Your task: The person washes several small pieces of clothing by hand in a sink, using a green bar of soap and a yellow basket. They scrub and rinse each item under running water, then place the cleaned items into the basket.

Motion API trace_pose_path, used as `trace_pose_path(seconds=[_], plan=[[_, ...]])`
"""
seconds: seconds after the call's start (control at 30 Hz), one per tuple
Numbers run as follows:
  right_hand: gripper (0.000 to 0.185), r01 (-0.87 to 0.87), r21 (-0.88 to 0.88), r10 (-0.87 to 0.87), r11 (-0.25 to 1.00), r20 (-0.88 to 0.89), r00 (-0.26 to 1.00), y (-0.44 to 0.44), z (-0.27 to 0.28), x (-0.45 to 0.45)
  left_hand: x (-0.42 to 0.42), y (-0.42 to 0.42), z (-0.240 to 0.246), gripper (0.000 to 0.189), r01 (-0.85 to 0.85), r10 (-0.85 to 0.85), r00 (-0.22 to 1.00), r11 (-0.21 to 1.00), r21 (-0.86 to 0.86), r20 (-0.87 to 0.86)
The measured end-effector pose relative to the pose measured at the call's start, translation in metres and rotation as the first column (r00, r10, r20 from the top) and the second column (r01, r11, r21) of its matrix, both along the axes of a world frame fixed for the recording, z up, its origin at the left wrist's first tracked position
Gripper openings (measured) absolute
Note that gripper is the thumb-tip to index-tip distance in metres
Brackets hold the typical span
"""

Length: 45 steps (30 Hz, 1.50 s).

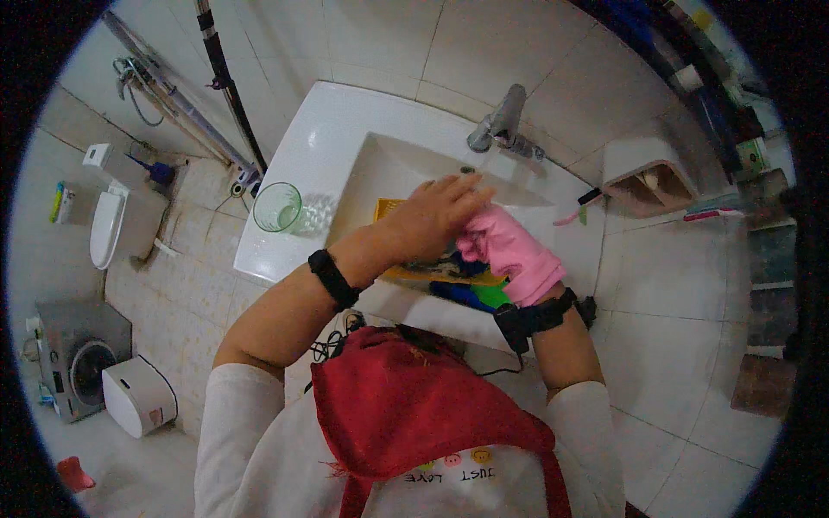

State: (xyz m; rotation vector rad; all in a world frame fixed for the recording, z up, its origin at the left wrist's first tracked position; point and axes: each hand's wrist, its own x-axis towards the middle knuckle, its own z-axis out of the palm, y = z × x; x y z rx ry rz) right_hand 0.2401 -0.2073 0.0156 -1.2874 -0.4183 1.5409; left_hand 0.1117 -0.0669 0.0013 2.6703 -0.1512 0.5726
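Over the basin of a white washbasin [363,168], my left hand [447,207] reaches across with outstretched fingers at the end of a pink cloth item [515,249]. This pink fabric covers my right hand [502,239] down to the wrist, so its fingers are hidden. Below both hands, a yellow plastic basket or tray [405,275] rests in the basin, partly hidden. Dark cloth lies in it, and blue and green material [492,294] shows at its near edge. Each wrist wears a black strap.
A clear greenish glass [278,207] stands on the basin's left rim. The metal faucet [505,120] is at the back. A small brush-like item [579,207] lies near the right rim, beside a white holder [647,178]. Toilet [110,220] and washing machine [90,362] stand left.
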Motion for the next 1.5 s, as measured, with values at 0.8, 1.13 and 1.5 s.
trace_pose_path(seconds=[0.8,1.13,1.5], plan=[[0.016,-0.217,-0.049,0.217,0.975,-0.020,0.976,0.002,-0.019,-0.008,-0.005,0.001,-0.013,0.057,0.113,-0.090,0.989,0.972,0.207,-0.115],[0.009,-0.248,-0.437,0.423,0.865,0.366,0.829,0.015,-0.023,-0.013,0.000,-0.008,-0.037,0.038,0.021,0.051,0.958,0.970,0.244,-0.283],[0.018,-0.416,-0.481,0.433,0.772,0.877,-0.210,0.013,-0.121,-0.019,-0.002,-0.019,-0.061,0.043,-0.284,0.219,0.752,0.959,-0.006,-0.622]])
